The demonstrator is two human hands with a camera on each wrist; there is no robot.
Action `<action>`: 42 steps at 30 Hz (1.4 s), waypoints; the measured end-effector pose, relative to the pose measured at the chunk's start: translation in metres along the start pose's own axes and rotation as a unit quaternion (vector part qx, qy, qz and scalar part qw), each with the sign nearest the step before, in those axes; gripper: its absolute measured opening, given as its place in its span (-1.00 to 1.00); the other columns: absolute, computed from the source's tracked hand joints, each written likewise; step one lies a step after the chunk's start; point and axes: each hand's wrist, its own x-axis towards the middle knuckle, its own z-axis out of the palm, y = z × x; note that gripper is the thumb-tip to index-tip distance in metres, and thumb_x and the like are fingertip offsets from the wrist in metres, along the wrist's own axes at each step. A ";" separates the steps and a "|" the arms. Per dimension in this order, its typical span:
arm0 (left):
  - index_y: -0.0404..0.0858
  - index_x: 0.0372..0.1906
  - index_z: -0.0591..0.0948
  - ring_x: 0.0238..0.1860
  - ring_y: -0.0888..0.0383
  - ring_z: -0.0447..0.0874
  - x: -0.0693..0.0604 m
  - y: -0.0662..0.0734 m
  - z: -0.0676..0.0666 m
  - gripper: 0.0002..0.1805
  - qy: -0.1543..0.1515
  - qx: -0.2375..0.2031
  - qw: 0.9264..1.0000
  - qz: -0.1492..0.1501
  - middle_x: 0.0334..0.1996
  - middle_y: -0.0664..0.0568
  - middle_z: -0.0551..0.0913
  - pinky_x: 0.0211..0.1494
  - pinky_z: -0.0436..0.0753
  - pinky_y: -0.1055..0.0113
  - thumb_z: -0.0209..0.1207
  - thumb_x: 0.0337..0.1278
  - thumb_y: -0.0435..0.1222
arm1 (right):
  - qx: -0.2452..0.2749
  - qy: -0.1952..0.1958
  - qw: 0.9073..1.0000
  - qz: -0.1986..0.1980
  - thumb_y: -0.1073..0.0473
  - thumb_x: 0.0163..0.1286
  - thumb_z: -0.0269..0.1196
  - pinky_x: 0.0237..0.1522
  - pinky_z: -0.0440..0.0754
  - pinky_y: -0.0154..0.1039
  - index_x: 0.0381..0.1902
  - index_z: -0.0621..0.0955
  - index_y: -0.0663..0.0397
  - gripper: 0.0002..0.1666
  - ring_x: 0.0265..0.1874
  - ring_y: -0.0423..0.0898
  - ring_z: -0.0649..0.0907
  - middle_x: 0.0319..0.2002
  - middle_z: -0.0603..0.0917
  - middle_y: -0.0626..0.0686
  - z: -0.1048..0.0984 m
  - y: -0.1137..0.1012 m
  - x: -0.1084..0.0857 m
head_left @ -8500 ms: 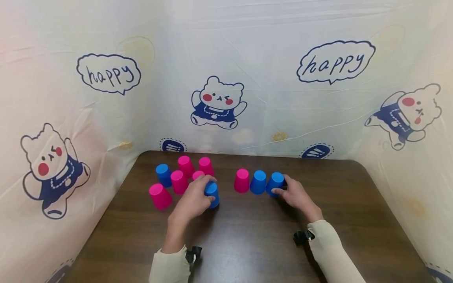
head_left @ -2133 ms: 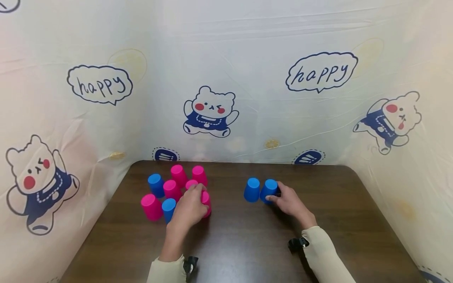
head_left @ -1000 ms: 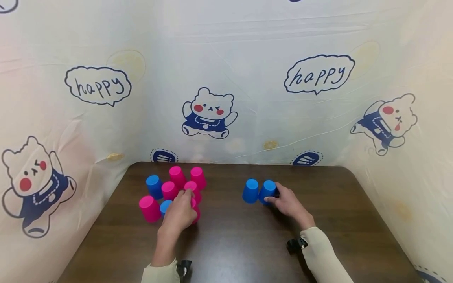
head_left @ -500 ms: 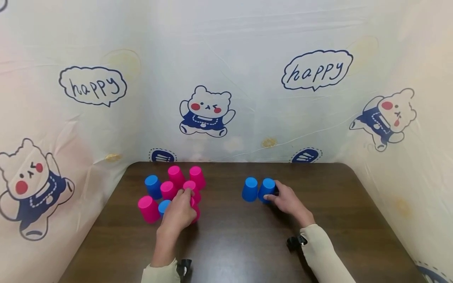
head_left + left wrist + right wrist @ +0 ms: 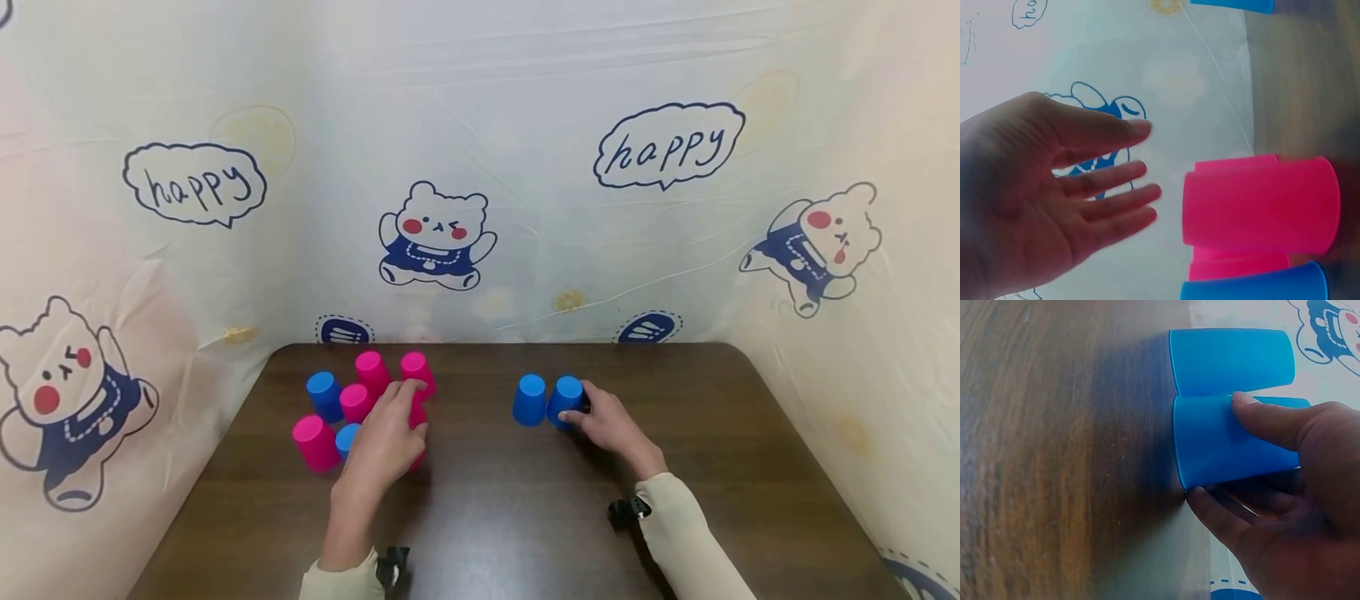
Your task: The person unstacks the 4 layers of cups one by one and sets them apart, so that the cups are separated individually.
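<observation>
My left hand (image 5: pixel 382 437) hovers by a group of upside-down pink and blue cups. In the left wrist view its fingers are spread and hold nothing, apart from the nearest pink cup (image 5: pixel 1260 206). Beside that cup is a blue cup (image 5: pixel 1257 284); from the head camera the hand partly covers both. On the right, my right hand (image 5: pixel 615 425) holds an upside-down blue cup (image 5: pixel 1235 440), thumb on one side and fingers on the other. This cup stands on the table against a second blue cup (image 5: pixel 1232 361).
Further cups in the left group include a blue cup (image 5: pixel 324 396), a front pink cup (image 5: pixel 315 442) and a back pink cup (image 5: pixel 371 372). The brown table (image 5: pixel 510 517) ends at a printed curtain (image 5: pixel 525 275). Bare tabletop lies between the two groups.
Earlier a pink cup stood beside the two right-hand blue cups; my left hand carried a pink cup into the left group and has now let go, fingers spreading. My right hand keeps its hold.
</observation>
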 end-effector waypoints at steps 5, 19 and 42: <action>-0.13 0.44 0.48 0.27 -0.11 0.62 0.003 0.010 0.001 -0.25 0.021 -0.026 0.998 0.048 0.28 -0.09 0.58 0.18 0.74 -0.13 0.47 0.11 -0.42 | -0.004 0.003 1.000 -0.004 0.03 0.52 0.34 0.33 0.54 0.37 0.41 0.42 0.23 -0.33 0.21 0.26 0.64 0.26 0.64 0.31 -0.001 0.000 0.000; -0.14 0.45 0.48 0.29 -0.11 0.65 0.020 0.029 0.036 -0.28 0.025 -0.069 0.990 0.123 0.32 -0.09 0.58 0.26 0.71 -0.06 0.45 0.19 -0.38 | -0.001 0.001 1.000 -0.004 0.03 0.51 0.35 0.32 0.55 0.37 0.38 0.44 0.19 -0.37 0.18 0.24 0.65 0.23 0.65 0.27 -0.002 0.000 0.000; -0.14 0.64 0.21 0.48 -0.21 0.44 0.082 0.068 0.109 -0.16 -0.121 -0.107 0.980 0.113 0.54 -0.17 0.34 0.42 0.54 -0.25 0.33 0.37 -0.29 | -0.003 0.003 1.000 -0.002 0.05 0.51 0.36 0.36 0.51 0.36 0.40 0.44 0.21 -0.35 0.25 0.27 0.64 0.27 0.64 0.29 0.001 0.000 0.003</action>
